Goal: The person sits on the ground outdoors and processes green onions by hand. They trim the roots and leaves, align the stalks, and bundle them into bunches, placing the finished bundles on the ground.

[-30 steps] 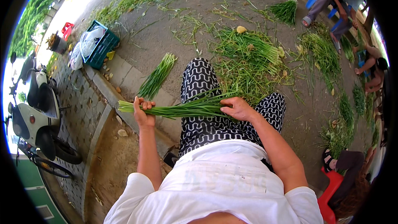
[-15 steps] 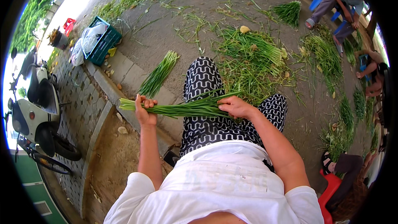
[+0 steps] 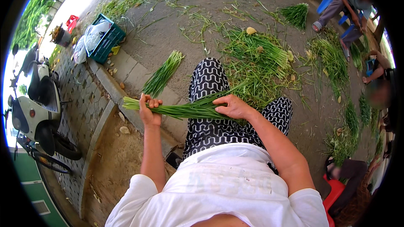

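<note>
A bunch of long green chives (image 3: 181, 110) lies crosswise above my thighs, its pale stem ends pointing left. My left hand (image 3: 150, 108) is closed round the stems near those pale ends. At the leafy half, my right hand (image 3: 234, 106) grips the leaves with thumb and fingers; part of its fingertips is hidden. Beyond my left hand, a separate tidy bundle of chives (image 3: 164, 72) rests on the paving. A big loose heap of chives (image 3: 256, 52) is spread on the ground past my knees.
At the left stand a green crate (image 3: 110, 44) with plastic bags (image 3: 96, 34), a bucket (image 3: 62, 37) and a parked scooter (image 3: 35, 113). Another chive bundle (image 3: 296, 15) stands farther off. Several people sit along the right, near a red stool (image 3: 333, 195) and more chives (image 3: 330, 61).
My right hand has slid a little left along the leaves, and its fingers have shifted on them. My left hand keeps its hold on the stems.
</note>
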A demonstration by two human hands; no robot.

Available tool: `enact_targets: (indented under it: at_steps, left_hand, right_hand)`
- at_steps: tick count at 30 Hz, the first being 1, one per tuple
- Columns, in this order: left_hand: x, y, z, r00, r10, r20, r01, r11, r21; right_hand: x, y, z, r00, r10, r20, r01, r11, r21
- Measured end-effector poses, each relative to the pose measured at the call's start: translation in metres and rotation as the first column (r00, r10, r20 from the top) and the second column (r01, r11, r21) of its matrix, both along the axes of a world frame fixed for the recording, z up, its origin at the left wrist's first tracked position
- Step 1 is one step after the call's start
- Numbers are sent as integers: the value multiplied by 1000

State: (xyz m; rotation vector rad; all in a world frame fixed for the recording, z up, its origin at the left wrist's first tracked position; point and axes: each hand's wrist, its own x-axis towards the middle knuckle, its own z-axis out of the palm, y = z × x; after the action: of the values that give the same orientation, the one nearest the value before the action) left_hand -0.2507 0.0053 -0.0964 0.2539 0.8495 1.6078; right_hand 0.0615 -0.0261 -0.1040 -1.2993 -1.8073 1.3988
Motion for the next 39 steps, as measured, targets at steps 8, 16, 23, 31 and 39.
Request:
enact_targets:
  at_steps: [8,16,23,31,39]
  left_hand:
    - [1,-1,1,1000,-17,6,17,1000,-11]
    - [3,0,2,1000,-24,-2,24,1000,2]
    - [7,-1,2,998,-35,-44,36,999,1]
    - [-7,2,-7,998,48,35,-47,999,-16]
    - [-7,1,-9,989,66,133,-59,997,-54]
  right_hand:
    - [-3,15,29,997,66,47,-35,876,-482]
    - [-21,17,33,928,91,361,-101,995,8]
    - [-22,10,24,877,-158,454,76,978,192]
    - [34,19,-9,761,-580,291,513,812,278]
    - [112,-11,-24,584,-812,-12,808,582,-95]
